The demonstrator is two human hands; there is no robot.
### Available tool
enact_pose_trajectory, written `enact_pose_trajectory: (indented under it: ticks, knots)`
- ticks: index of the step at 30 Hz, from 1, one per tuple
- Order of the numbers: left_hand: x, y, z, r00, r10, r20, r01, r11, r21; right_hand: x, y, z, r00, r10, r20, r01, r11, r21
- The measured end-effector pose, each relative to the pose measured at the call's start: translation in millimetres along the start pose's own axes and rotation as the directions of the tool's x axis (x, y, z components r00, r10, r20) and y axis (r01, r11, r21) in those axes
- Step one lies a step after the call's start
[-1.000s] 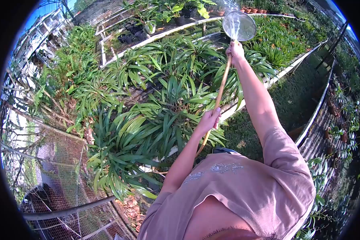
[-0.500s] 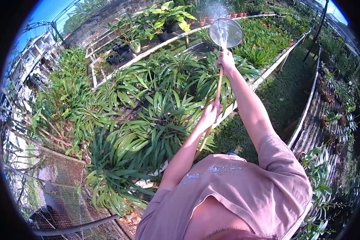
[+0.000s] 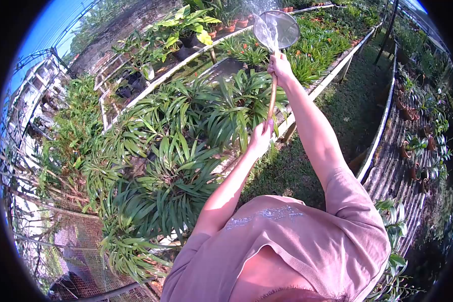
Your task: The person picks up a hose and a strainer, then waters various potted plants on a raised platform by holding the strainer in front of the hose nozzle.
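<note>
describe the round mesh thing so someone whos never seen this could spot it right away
From the big long-leaved plants in the middle, look up and right along the tan hose to the right hand. Just beyond it is the mesh disc: grey, see-through and far wider than any nearby clay pot, with white water showing against it.

Mauve-brown T-shirt (image 3: pixel 307 241); pale chest print
</note>
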State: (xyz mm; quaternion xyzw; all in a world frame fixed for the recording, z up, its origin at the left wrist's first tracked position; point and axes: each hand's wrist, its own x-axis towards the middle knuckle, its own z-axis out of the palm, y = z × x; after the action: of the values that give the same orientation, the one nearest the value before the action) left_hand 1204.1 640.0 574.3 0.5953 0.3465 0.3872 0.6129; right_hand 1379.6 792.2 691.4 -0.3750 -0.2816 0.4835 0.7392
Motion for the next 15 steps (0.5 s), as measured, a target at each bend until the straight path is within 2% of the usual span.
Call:
enact_pose_trajectory:
  ticks: [1, 3, 6, 9, 11, 13, 14, 15]
  knots:
    - [5, 11, 10, 0.998, 0.002, -0.066, 0.012, 0.976, 0.216, 9, -4, -12, 1.0, -0.012, 0.007, 0.012, 1.0, -0.005]
    - [24, 5, 25, 0.993, -0.005, -0.117, 0.047, 0.932, 0.359, 23, -12, -34, 0.999, -0.037, 0.022, 0.037, 0.999, -0.018]
    - [36, 11, 48, 0.992, 0.039, -0.121, 0.01, 0.927, 0.375, 43, -19, -57, 0.999, -0.035, 0.009, 0.035, 0.999, -0.039]
    - [47, 14, 64, 0.991, 0.0, -0.132, 0.041, 0.95, 0.311, 59, -25, -75, 1.0, -0.003, 0.005, 0.003, 1.0, -0.004]
    - [60, -6, 66, 0.996, -0.006, -0.094, 0.033, 0.956, 0.291, 57, -28, -77, 0.999, 0.031, -0.011, -0.03, 0.998, 0.056]
    - [65, -14, 72, 0.996, 0.004, -0.085, 0.024, 0.946, 0.323, 60, -29, -79, 0.999, 0.032, -0.027, -0.031, 0.999, 0.038]
    - [65, -11, 73, 0.997, -0.041, -0.062, 0.059, 0.942, 0.332, 61, -30, -83, 0.999, 0.03, -0.032, -0.029, 0.999, 0.031]
    - [66, -11, 77, 0.999, -0.006, -0.048, 0.019, 0.961, 0.277, 61, -30, -88, 0.999, 0.025, -0.038, -0.024, 0.999, 0.024]
